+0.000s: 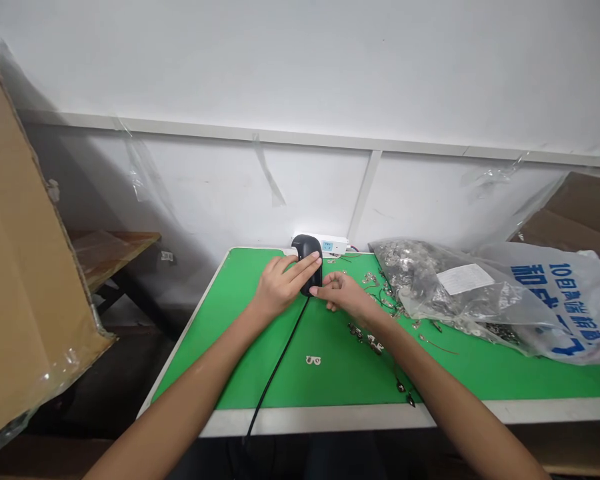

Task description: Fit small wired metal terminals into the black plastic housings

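"Steadying the device is mattering most, I'm thinking; where are the hands lying?"

"The left hand is reaching over it from the left, fingers stretching across its front; I'm not managing to tell whether that grip is closing around it or only pressing. The right hand is touching the lower end with its thumb; the other fingers are curling, and whether they're pinching anything I'm unable to tell."

"And the device itself?"

"It's sitting near the table's far edge, in front of the strip; the cable is leaving its lower end and hanging over the near edge."

"So what is good handling looking like?"

"Spreading the left fingers' pressure evenly; guiding with the right thumb rather than forcing; leaving the cable slack, since tugging is risking a twist; and minding the loose parts beside the right forearm, because a dropping arm is likely scattering them."
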`<state>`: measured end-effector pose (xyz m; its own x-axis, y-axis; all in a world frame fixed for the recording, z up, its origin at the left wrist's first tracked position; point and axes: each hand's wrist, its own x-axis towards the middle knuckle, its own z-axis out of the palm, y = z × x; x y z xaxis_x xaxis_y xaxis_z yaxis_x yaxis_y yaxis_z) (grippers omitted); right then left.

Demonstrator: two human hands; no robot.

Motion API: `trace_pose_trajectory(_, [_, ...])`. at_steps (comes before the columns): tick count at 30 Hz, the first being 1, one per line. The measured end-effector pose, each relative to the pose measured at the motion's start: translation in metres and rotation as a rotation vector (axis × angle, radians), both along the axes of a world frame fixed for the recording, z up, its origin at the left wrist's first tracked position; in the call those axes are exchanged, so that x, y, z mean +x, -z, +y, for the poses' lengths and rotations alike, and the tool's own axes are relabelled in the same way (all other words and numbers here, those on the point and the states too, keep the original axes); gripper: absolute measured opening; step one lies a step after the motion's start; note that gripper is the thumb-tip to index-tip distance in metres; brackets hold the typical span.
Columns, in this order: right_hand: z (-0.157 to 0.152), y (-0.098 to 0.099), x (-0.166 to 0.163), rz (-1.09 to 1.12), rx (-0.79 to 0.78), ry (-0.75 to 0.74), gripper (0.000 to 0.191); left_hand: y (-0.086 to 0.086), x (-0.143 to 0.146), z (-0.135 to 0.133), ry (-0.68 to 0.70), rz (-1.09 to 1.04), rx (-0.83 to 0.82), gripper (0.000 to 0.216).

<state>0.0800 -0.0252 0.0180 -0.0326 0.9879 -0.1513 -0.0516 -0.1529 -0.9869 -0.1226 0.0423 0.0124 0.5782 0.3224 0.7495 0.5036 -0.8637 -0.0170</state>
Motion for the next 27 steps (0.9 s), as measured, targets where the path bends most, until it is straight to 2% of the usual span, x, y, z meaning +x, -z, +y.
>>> trace_pose_trajectory(6, [-0.002, -0.003, -0.004, 0.161, 0.121, -0.185, 0.044, -0.002, 0.004, -0.004, -0.033, -0.062, -0.030, 0.045])
trace_pose_trajectory(9, [0.003, -0.003, 0.000, 0.188, 0.195, -0.086, 0.047, -0.005, 0.011, -0.006, -0.054, -0.122, -0.061, 0.059])
trace_pose_trajectory(12, [0.009, -0.004, 0.009, 0.156, 0.279, 0.051, 0.049, -0.006, 0.017, -0.007, -0.111, -0.328, -0.179, 0.060])
trace_pose_trajectory(14, [0.012, -0.005, 0.014, 0.120, 0.325, 0.112, 0.048, -0.007, 0.019, -0.007, -0.100, -0.411, -0.347, 0.045])
trace_pose_trajectory(16, [0.013, -0.005, 0.016, 0.087, 0.355, 0.129, 0.047, -0.009, 0.021, -0.009, -0.032, -0.400, -0.560, 0.033])
trace_pose_trajectory(19, [0.014, -0.003, 0.014, 0.056, 0.389, 0.105, 0.048, -0.010, 0.025, -0.014, 0.085, -0.334, -0.768, 0.035])
trace_pose_trajectory(22, [0.015, 0.003, 0.009, 0.026, 0.420, 0.086, 0.050, -0.009, 0.029, -0.019, 0.133, -0.303, -0.791, 0.033])
trace_pose_trajectory(27, [0.013, 0.008, 0.006, -0.114, 0.407, 0.108, 0.047, -0.005, 0.031, -0.022, 0.118, -0.305, -0.802, 0.030])
